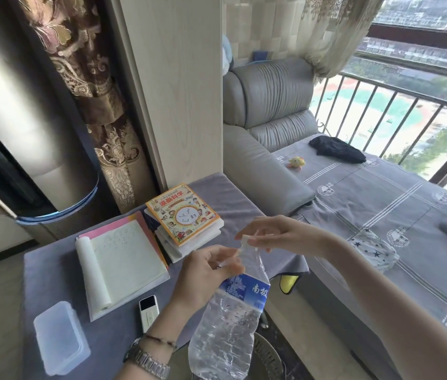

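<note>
A crumpled clear plastic water bottle point(227, 333) with a blue label tilts in front of me, neck pointing up and away. My left hand point(205, 272) grips its upper part just below the neck. My right hand point(277, 237) reaches in from the right, fingertips pinching the white cap point(245, 239) at the bottle's top. A watch and a thin bracelet show on my left wrist.
A grey-covered table point(52, 270) holds an open notebook point(123, 259), a stack of books point(184, 215), a small white device point(148, 311) and a clear plastic box point(60, 338). Right lies a grey sofa point(367, 215) with a black cloth and a small toy. A railing stands behind.
</note>
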The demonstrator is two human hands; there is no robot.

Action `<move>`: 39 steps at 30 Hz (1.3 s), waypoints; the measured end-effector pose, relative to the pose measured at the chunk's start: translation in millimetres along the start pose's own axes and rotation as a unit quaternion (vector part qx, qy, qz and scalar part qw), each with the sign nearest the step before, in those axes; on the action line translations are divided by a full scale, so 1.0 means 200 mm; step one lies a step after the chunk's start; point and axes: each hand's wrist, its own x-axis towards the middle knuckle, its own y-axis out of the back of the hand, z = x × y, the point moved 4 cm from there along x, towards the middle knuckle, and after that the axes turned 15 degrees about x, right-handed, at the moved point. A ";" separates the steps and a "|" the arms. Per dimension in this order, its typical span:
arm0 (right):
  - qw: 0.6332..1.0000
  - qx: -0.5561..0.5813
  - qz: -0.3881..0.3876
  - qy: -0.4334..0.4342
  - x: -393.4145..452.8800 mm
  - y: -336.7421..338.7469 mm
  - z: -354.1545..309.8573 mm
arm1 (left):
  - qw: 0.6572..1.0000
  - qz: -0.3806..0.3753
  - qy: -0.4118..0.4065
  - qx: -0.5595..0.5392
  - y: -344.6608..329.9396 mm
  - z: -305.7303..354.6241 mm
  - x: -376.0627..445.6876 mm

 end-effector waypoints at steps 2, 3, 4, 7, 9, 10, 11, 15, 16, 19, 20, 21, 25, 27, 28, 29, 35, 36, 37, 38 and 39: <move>1.000 0.024 -0.008 0.012 -0.01 0.00 0.01 | 1.000 -0.005 -0.004 -0.005 0.01 0.01 0.00; 1.000 0.028 0.005 0.013 0.00 -0.01 0.01 | 1.000 0.001 -0.011 0.004 0.01 0.01 0.00; 0.999 0.025 0.028 0.013 0.01 -0.01 0.02 | 0.999 0.013 -0.020 0.021 0.01 0.02 -0.01; 0.993 0.000 0.119 0.013 0.04 -0.02 0.04 | 0.992 0.068 -0.058 0.087 0.02 0.04 -0.03; 0.983 -0.008 0.186 0.012 0.04 -0.04 0.04 | 0.985 0.096 -0.080 0.117 0.02 0.06 -0.04; 0.977 -0.005 0.212 0.014 0.04 -0.05 0.04 | 0.983 0.100 -0.087 0.123 0.02 0.06 -0.04; 0.974 0.005 0.225 0.015 0.04 -0.05 0.05 | 0.983 0.099 -0.089 0.123 0.02 0.07 -0.04; 0.982 0.106 0.156 0.017 0.03 -0.05 0.05 | 0.993 0.071 -0.065 0.069 0.05 0.05 -0.03; 0.981 0.141 0.130 0.022 0.02 -0.06 0.04 | 0.996 0.058 -0.058 0.044 0.06 0.05 -0.02; 0.972 0.221 0.079 0.033 0.01 -0.07 0.04 | 0.998 0.031 -0.058 0.015 0.09 0.06 -0.02; 0.972 0.223 0.072 0.034 0.01 -0.08 0.04 | 0.998 0.026 -0.058 0.012 0.09 0.06 -0.03; 0.974 0.212 0.073 0.036 0.01 -0.09 0.04 | 0.998 0.021 -0.055 0.005 0.09 0.05 -0.03; 0.977 0.169 0.118 0.045 0.04 -0.12 0.04 | 0.998 0.045 -0.047 0.016 0.10 0.02 -0.03; 0.977 0.152 0.144 0.042 0.07 -0.13 0.03 | 0.996 0.065 -0.043 0.032 0.10 0.01 -0.04; 0.977 0.145 0.154 0.037 0.08 -0.15 0.03 | 0.995 0.076 -0.044 0.043 0.10 0.01 -0.05; 0.977 0.139 0.161 0.032 0.09 -0.16 0.02 | 0.994 0.087 -0.047 0.055 0.10 0.01 -0.05; 0.980 0.113 0.164 0.015 0.14 -0.21 0.01 | 0.985 0.128 -0.059 0.095 0.12 -0.02 -0.08; 0.981 0.112 0.159 0.013 0.15 -0.22 0.01 | 0.985 0.129 -0.058 0.100 0.13 -0.02 -0.08; 0.982 0.114 0.153 0.008 0.16 -0.22 0.02 | 0.985 0.129 -0.054 0.104 0.14 -0.04 -0.08; 0.982 0.121 0.145 0.001 0.17 -0.23 0.02 | 0.985 0.128 -0.048 0.105 0.15 -0.05 -0.07; 0.982 0.132 0.136 -0.004 0.18 -0.24 0.03 | 0.985 0.127 -0.043 0.105 0.17 -0.06 -0.07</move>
